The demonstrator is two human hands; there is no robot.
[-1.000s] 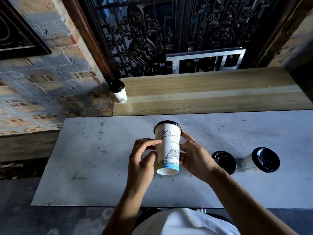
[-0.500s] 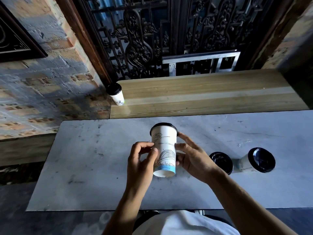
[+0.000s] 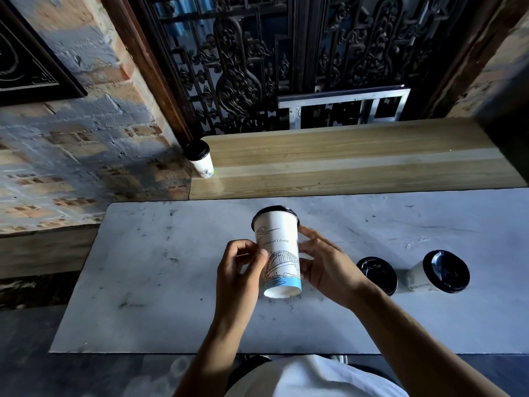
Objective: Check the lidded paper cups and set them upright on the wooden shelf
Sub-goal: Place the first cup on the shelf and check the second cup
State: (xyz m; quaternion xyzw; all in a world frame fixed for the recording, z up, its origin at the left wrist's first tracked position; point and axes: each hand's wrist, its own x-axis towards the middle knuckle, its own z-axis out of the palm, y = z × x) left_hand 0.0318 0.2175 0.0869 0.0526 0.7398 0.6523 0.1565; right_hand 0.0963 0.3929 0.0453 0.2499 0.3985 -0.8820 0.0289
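Two hands hold one paper cup (image 3: 278, 253) above the grey table (image 3: 143, 282), lid end away from the camera, open-looking white base toward it, tilted a bit. Left hand (image 3: 239, 272) curled on the cup's left side, thumb pressed on the printed wall, other fingers bent near it. Right hand (image 3: 323, 267) on the cup's right side, fingers half open and spread, tips touching the wall near the lid. Cup is white with a black lid (image 3: 274, 209), line drawing of a bridge, blue band at the base, text reading "Statue of Liberty". Cannot tell if the base touches the table. Right of the hands, two more lidded cups on the table: nearer one (image 3: 377, 275) just beside the right wrist, mostly only its black lid shows; farther one (image 3: 438, 273) lies on its side, lid facing the camera, white wall showing to its left. The two sit near each other, not touching. Beyond the table, wooden shelf (image 3: 357, 164) runs across. One cup (image 3: 201, 161) stands upright at the shelf's far left end, black lid on top, next to the brick wall (image 3: 71, 156). Dark carved screen (image 3: 286, 58) behind the shelf. White shirt (image 3: 309, 379) at bottom edge.
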